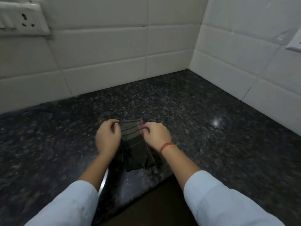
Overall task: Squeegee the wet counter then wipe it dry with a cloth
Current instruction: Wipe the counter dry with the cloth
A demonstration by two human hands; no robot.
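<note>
A dark brown cloth (133, 144) with thin pink stripes hangs between my hands above the dark speckled granite counter (179, 105). My left hand (108, 136) pinches its upper left corner. My right hand (157, 135), with a red thread band on the wrist, pinches the upper right corner. The cloth's lower part drapes down toward the counter's front edge. A small wet patch (217, 123) glints on the counter to the right. No squeegee is in view.
White tiled walls (114, 51) meet in a corner at the back right. A white socket plate (22, 18) sits on the wall at upper left, another plate (294, 43) at the right edge. The counter's front edge (146, 190) runs below my forearms.
</note>
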